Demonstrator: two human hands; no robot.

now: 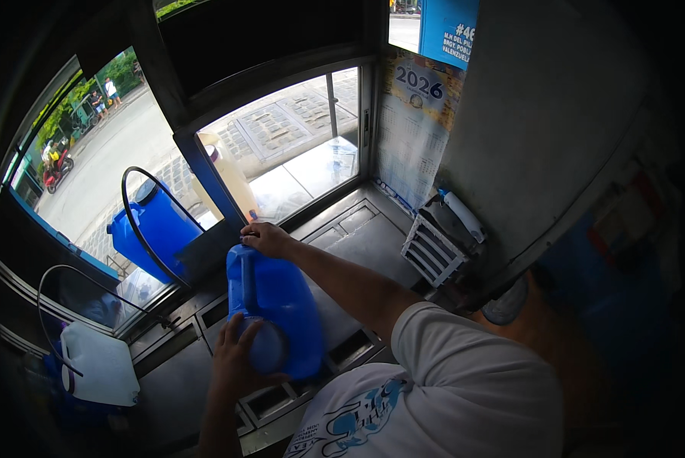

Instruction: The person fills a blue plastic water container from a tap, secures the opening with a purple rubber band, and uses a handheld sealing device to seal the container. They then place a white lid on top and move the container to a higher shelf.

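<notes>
A blue plastic water jug (300, 305) lies on the metal counter in front of me, its moulded handle (246, 278) on the upper left side. My left hand (236, 351) curls its fingers round the wide, pale round cap (269, 348) at the jug's near end. At the far end, by the window frame, my right hand (266, 238) is closed at the jug's corner. Whatever small part those fingers grip there is too dark and covered to make out.
A white jug (98, 365) with a black hose (72, 269) stands at left. Beyond the glass are another blue jug (155, 229) and a cream container (232, 179). A white slatted rack (434, 250) stands right, below a wall calendar (419, 122). The steel counter (369, 263) has slots.
</notes>
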